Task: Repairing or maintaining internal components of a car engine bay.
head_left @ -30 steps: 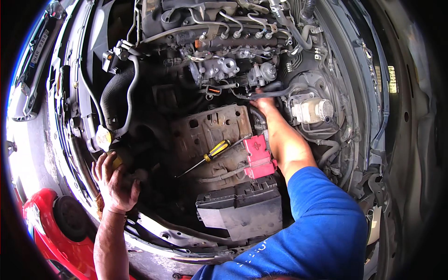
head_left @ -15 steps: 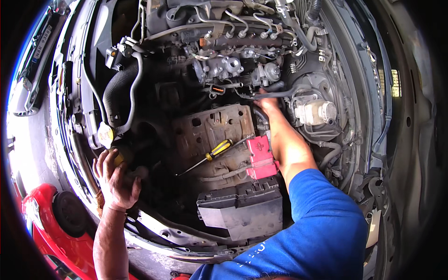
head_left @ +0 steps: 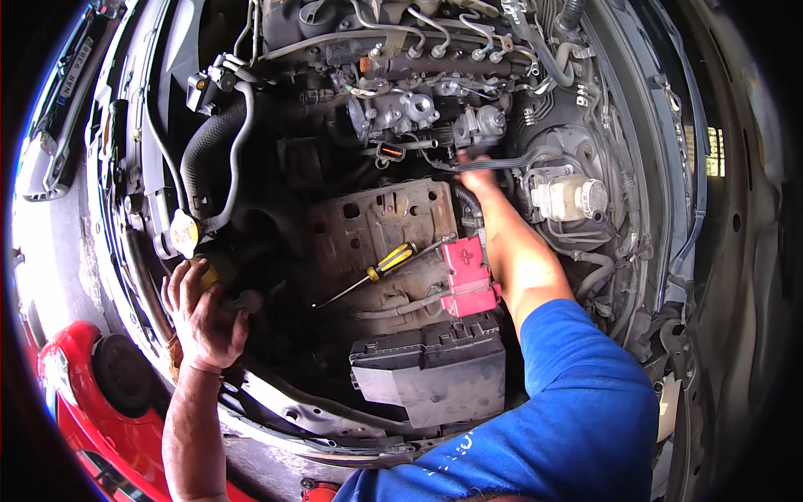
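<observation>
Left of the metal tray [head_left: 368, 232], the left hand [head_left: 201, 325] lies spread over a yellowish part [head_left: 210, 275]. Off the tray's far-right corner, a hose [head_left: 517, 162] crosses the right hand [head_left: 478, 177], whose grip is hidden.

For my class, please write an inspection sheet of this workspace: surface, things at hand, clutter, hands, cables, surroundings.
Surface: rust-stained beige metal tray with holes.
Things at hand: dull-yellow part by the left hand; dark slim hoses by the right hand.
Clutter: steel screwdriver with yellow-and-black handle, lying over the tray.
Hands: both bare; left has fingers spread, right's fingertips are hidden; neither grip is clear.
Cables: grey sheathed cable meeting a red plastic terminal cover.
Surroundings: cream plastic reservoir at right; glossy red car at far left.
</observation>
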`<state>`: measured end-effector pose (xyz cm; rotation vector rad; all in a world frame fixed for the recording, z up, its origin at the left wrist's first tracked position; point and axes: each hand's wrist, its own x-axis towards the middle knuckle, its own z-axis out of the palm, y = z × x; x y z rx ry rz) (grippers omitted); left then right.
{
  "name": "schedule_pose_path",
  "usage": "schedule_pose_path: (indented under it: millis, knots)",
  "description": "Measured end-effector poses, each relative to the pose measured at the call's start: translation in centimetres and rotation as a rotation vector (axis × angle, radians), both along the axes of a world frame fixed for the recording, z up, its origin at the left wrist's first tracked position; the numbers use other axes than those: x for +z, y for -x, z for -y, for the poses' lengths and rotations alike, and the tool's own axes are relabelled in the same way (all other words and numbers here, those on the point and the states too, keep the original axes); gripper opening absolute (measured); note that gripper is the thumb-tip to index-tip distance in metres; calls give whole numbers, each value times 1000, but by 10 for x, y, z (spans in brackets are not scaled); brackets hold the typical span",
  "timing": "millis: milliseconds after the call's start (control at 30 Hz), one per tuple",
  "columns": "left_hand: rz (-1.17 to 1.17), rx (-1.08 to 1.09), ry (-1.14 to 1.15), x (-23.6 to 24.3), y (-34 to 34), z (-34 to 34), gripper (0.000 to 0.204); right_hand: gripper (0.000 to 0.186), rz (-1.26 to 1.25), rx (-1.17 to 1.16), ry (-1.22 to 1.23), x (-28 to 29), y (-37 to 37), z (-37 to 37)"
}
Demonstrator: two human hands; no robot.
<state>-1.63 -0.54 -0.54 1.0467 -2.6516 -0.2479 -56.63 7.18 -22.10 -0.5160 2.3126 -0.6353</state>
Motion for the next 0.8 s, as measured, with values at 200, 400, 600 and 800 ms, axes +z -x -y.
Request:
schedule_pose_path:
  millis: [200,400,600,800]
  knots:
    - [-13,-20,6,2,0,-1,47,20,-463,484,198,-4,-6,-6]
    - [1,1,4,1,-1,0,48,34,450,-521,401,-34,19,-11]
    - [2,6,13,-1,-2,0,49,32,-69,44,138,-40,26,-18]
    - [-9,14,-13,1,-4,-2,49,37,704,-526,368,5,17,-11]
